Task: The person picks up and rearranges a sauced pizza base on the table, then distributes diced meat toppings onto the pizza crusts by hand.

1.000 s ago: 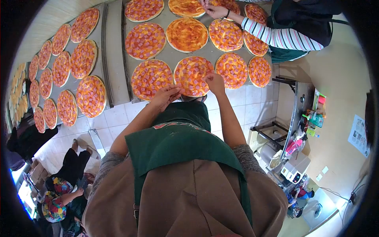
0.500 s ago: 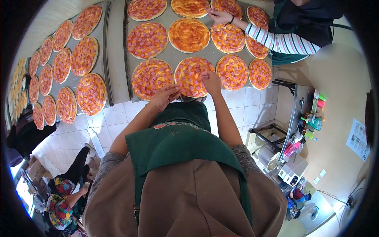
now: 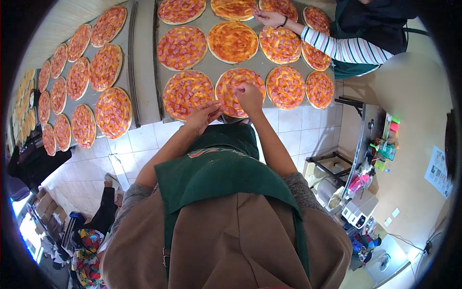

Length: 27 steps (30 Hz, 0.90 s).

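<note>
My right hand (image 3: 250, 99) is over the front pizza (image 3: 228, 89), which carries pink ham cubes on sauce and cheese. Its fingers are pinched together, and what they hold is hidden. Near the tray's front edge, my left hand (image 3: 204, 117) is cupped with its fingers drawn together, between that pizza and another ham-topped pizza (image 3: 183, 91). I cannot make out what lies in it. Behind them, a pizza (image 3: 232, 42) shows sauce and cheese but no ham cubes. Both rows rest on a grey metal tray (image 3: 211, 65).
At the upper right, a co-worker's hand (image 3: 269, 19) reaches over the tray beside another pizza without cubes (image 3: 231, 8). More ham-topped pizzas (image 3: 113, 111) fill a second tray on the left. A side table (image 3: 361, 144) with bottles stands along the right wall.
My right hand has moved left over the front pizza, and its fingers have turned downward. My left hand stays almost in place. The co-worker's hand is nearly unchanged.
</note>
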Motion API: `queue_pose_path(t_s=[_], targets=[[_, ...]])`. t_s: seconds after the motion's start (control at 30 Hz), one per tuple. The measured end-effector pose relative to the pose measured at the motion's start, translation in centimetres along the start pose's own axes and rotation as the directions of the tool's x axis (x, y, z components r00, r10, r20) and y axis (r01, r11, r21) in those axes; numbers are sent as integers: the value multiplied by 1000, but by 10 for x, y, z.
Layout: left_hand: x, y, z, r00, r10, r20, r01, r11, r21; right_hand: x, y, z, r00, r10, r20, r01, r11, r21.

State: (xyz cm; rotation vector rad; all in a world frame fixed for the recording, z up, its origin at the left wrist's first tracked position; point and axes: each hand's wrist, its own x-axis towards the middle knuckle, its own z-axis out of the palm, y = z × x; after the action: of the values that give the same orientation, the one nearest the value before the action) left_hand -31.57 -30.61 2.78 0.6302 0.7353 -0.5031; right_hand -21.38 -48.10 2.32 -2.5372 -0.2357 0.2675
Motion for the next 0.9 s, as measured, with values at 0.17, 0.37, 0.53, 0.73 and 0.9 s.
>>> queue_pose_path(t_s=[0.17, 0.37, 0.53, 0.73, 0.9], targets=[[9, -5, -9, 999, 29, 38, -28, 999, -18, -34, -22, -4, 931, -30, 363, -151, 876, 459], [10, -7, -5, 999, 36, 15, -36, 999, -23, -32, 8, 3, 962, 72, 264, -219, 781, 585], [10, -7, -4, 999, 41, -16, -41, 999, -4, -5, 45, -5, 985, 166, 46, -172, 964, 202], [7, -4, -2, 1000, 22, 5, -22, 1000, -4, 9, 35, -4, 998, 57, -21, -60, 984, -169], [9, 1, 2, 998, 65, 5, -65, 997, -34, -5, -6, -7, 994, -89, -64, 95, 991, 98]])
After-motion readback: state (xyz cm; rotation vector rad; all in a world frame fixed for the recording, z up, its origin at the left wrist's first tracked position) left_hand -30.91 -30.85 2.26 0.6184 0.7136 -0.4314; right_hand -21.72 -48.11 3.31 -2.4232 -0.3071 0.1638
